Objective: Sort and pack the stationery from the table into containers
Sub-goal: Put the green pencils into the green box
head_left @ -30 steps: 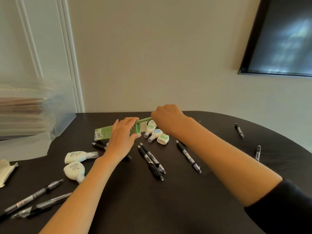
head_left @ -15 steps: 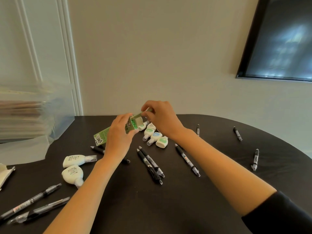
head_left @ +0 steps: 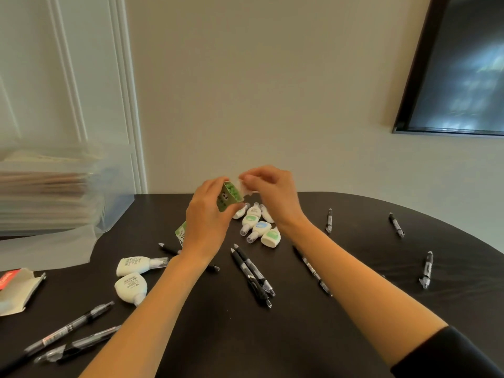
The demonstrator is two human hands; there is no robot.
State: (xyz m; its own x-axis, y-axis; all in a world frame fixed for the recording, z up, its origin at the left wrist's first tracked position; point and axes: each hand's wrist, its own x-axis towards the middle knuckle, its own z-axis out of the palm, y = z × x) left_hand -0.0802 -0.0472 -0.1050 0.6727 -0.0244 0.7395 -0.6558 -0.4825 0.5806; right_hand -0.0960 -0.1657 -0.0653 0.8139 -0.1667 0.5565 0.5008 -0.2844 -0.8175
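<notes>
Black gel pens (head_left: 68, 334) lie loose at the near left edge of the dark counter (head_left: 218, 345), close to an opened cardboard box (head_left: 19, 290) that I take to be one of the containers meant for them. A little further in sit two large white correction tapes (head_left: 133, 266), side by side, and a bundle of three pens (head_left: 252, 274) lying almost against one another, which looks to me like sorting under way. Beyond those, a cluster of small correction tapes (head_left: 259, 227) is gathered right beneath the hands, handy for loading. The left hand (head_left: 210, 214) has its grip wrapped round a long green carton (head_left: 229, 199), tilted so its open end is raised toward the person. The right hand (head_left: 272, 192) pinches the pale end flap (head_left: 246, 188) and holds it back, presumably to keep the mouth clear. The inside shows green; I cannot tell whether anything is in it. Off to the right, single pens (head_left: 396, 224) lie well apart, not yet collected. At the far left stands a clear plastic bin (head_left: 117, 208) of stacked papers.
</notes>
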